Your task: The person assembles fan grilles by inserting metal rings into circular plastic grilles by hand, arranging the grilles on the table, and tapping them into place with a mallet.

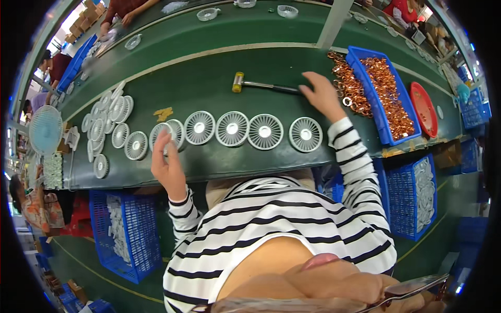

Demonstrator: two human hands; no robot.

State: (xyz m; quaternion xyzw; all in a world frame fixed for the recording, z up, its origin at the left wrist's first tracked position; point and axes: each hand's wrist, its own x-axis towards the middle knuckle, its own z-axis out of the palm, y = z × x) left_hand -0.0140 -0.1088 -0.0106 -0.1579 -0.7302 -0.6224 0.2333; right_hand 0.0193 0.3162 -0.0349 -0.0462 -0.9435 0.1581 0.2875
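From the head camera, the left hand (166,161) pinches a white round slotted disc (160,134) at the left end of a row of matching discs (249,130) lying flat on the green desk (209,88). The right hand (322,95) rests on the dark handle of a small mallet (263,85), fingers curled over it, just beside a heap of copper rings (348,86) and a blue tray (383,94) filled with more. Further discs (107,122) lie piled at the far left.

Red tray (424,109); blue floor crates (125,229)
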